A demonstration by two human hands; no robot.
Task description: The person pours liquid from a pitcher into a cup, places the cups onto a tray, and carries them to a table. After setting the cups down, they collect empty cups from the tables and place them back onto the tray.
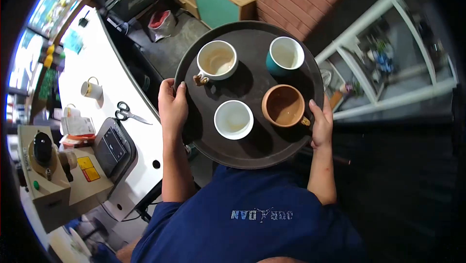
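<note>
A person carries a round dark tray (291, 49) in front of the body, level, with both hands. The left hand (173, 103) is closed over the tray's left rim, thumb on top and fingers curled underneath. The right hand (321, 123) is closed over the right rim the same way, thumb lying on the upper edge.

Four cups stand upright on the tray, apart from each other. A cream cup (217, 60) with a handle sits on the far left part, a teal cup (285, 55) on the far right part, a small white cup (233, 119) near the front edge, and a brown cup (284, 105) just right of it, close to the right thumb. All look used and nearly empty, with a pale film inside.

By this state the collecting looks done: the tray is loaded and lifted, not resting on anything. Setting it down and unloading the cups appears to be left.

Left of the tray runs a white counter (97, 59) with a mug (91, 88), scissors (127, 112) and a beige machine (53, 175).
</note>
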